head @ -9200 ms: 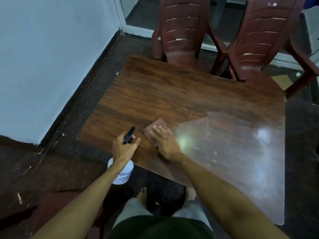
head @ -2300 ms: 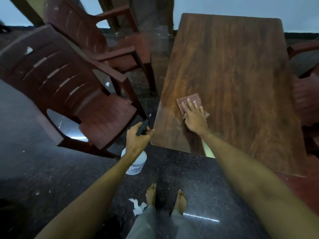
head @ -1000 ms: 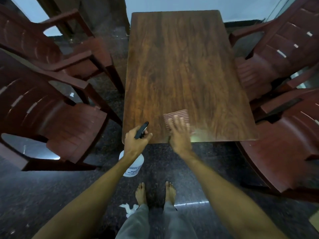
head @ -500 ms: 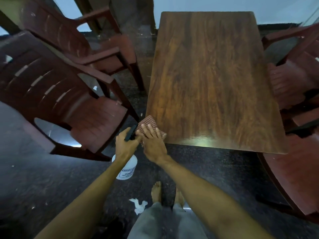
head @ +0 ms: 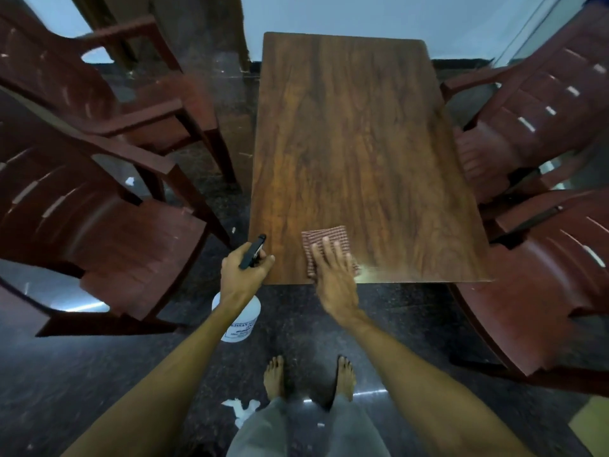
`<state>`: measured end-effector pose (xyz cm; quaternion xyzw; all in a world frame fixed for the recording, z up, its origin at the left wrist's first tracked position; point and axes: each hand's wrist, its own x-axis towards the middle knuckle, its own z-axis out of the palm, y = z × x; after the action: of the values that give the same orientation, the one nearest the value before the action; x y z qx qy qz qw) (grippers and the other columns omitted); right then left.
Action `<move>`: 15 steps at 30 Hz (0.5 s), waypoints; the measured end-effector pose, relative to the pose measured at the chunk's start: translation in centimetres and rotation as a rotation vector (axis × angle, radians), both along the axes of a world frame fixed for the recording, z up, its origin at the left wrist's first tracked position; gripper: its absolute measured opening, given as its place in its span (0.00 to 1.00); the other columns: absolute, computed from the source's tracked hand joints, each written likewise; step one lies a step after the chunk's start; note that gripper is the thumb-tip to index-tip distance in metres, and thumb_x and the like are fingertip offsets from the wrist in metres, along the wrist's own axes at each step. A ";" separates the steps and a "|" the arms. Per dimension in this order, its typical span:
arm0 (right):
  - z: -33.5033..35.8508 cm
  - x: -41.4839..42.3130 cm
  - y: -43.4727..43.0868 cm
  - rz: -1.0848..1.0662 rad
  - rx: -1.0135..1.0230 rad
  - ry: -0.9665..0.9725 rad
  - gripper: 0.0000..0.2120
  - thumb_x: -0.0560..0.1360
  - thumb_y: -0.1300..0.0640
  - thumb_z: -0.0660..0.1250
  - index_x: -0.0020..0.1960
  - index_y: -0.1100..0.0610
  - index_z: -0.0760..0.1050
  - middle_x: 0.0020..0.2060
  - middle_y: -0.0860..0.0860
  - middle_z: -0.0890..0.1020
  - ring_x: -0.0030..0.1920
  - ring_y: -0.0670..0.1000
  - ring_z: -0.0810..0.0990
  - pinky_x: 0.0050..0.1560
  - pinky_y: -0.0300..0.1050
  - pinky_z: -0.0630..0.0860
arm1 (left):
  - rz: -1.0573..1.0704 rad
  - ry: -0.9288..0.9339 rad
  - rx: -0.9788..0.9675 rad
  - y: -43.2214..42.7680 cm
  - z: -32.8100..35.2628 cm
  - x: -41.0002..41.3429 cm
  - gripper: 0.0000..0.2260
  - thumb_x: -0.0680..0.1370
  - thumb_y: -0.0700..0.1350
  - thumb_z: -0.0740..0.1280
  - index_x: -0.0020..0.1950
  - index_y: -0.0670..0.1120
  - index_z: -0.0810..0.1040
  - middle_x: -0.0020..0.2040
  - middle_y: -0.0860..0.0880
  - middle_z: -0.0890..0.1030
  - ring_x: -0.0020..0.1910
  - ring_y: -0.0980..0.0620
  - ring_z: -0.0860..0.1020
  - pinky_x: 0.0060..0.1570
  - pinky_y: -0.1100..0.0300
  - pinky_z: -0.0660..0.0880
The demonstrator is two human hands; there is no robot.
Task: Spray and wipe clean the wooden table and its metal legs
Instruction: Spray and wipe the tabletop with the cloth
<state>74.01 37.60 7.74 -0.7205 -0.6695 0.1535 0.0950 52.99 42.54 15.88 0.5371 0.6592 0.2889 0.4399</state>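
The wooden table (head: 356, 133) stretches away from me, its short near edge just in front of my feet. My right hand (head: 333, 275) lies flat with straight fingers on a reddish striped cloth (head: 324, 240), pressing it onto the top near the near edge. My left hand (head: 244, 272) grips the black trigger head of a white spray bottle (head: 237, 319), held beside the table's near left corner, the bottle hanging below the hand. The metal legs are hidden under the top.
Dark red plastic chairs stand on both sides: two on the left (head: 99, 206), two on the right (head: 534, 133). A crumpled white scrap (head: 242, 410) lies on the dark polished floor by my bare feet. A pale wall runs behind the table's far end.
My right hand and the cloth have slid from the near left corner rightward along the near edge. The left hand with the bottle has drawn apart from it, staying at the corner.
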 end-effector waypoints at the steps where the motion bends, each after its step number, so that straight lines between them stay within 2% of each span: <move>1: -0.3 -0.2 -0.2 0.087 -0.011 0.000 0.38 0.75 0.60 0.64 0.81 0.50 0.53 0.81 0.52 0.50 0.81 0.57 0.47 0.79 0.60 0.48 | -0.018 0.002 -0.002 0.0 0.0 1.1 0.09 0.75 0.43 0.76 0.40 0.46 0.78 0.30 0.50 0.78 0.27 0.53 0.75 0.34 0.44 0.79; 3: -0.3 2.7 -1.0 0.196 0.002 -0.038 0.38 0.76 0.57 0.64 0.81 0.48 0.51 0.81 0.50 0.50 0.81 0.55 0.47 0.79 0.59 0.48 | -0.049 0.007 -0.002 0.0 0.1 4.0 0.09 0.74 0.44 0.77 0.40 0.47 0.78 0.31 0.52 0.78 0.29 0.52 0.77 0.35 0.42 0.81; 4: -0.3 5.2 -1.3 0.167 0.004 -0.047 0.39 0.75 0.57 0.66 0.81 0.48 0.52 0.81 0.50 0.50 0.81 0.55 0.48 0.79 0.59 0.49 | -0.063 0.008 0.004 0.0 0.1 5.4 0.09 0.74 0.45 0.77 0.40 0.48 0.78 0.31 0.53 0.78 0.30 0.52 0.77 0.35 0.41 0.81; 7: -0.3 12.4 -2.2 -0.170 -0.010 -0.024 0.36 0.74 0.61 0.63 0.80 0.50 0.57 0.81 0.53 0.53 0.80 0.58 0.50 0.78 0.62 0.51 | -0.091 0.018 0.021 -0.3 0.5 9.3 0.08 0.74 0.45 0.77 0.40 0.48 0.78 0.31 0.54 0.78 0.29 0.53 0.77 0.35 0.43 0.80; 9: -0.1 13.7 -2.2 -0.256 -0.002 -0.002 0.33 0.74 0.58 0.57 0.80 0.51 0.59 0.80 0.54 0.54 0.80 0.60 0.52 0.78 0.63 0.51 | -0.088 0.022 0.033 -0.7 0.6 12.1 0.08 0.74 0.45 0.77 0.40 0.49 0.78 0.31 0.53 0.79 0.29 0.53 0.77 0.36 0.44 0.80; 13: -0.4 15.7 -4.1 0.096 0.057 0.007 0.35 0.76 0.57 0.63 0.80 0.48 0.57 0.81 0.51 0.53 0.80 0.57 0.50 0.79 0.61 0.50 | -0.143 0.059 0.050 -2.2 0.6 18.3 0.08 0.75 0.43 0.77 0.41 0.47 0.79 0.33 0.53 0.80 0.29 0.57 0.76 0.38 0.50 0.78; 15: -0.7 20.8 -5.7 0.008 0.068 0.007 0.36 0.76 0.57 0.66 0.80 0.47 0.56 0.81 0.50 0.53 0.81 0.56 0.50 0.79 0.60 0.50 | -0.167 0.052 0.044 -2.9 0.6 21.0 0.08 0.75 0.43 0.77 0.41 0.46 0.79 0.34 0.51 0.80 0.30 0.56 0.76 0.37 0.50 0.79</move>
<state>94.85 31.87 7.00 -0.7137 -0.6769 0.1334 0.1212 73.95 39.64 16.44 0.6069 0.6168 0.2517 0.4335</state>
